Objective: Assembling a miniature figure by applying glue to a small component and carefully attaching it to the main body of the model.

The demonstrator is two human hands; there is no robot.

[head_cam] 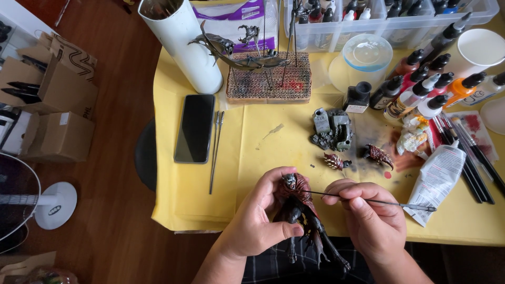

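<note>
My left hand (258,221) grips a dark red and black winged miniature figure (302,210) near the table's front edge, its pale head turned up. My right hand (368,215) pinches a thin paintbrush (379,202) lying nearly level, its tip reaching left to the figure's chest just below the head. Two small red clawed parts, one (334,161) and another (377,154), lie on the yellow table cover (263,152) just beyond my hands.
A grey rubble base (331,129) sits mid-table. Behind it stand a cardboard block (268,81) holding pinned dark parts, a white tube (184,44), a black phone (194,128), tweezers (214,150), several paint bottles (421,87), brushes (468,152), a water cup (366,58). Cardboard boxes (52,105) and a fan (31,200) stand on the floor at left.
</note>
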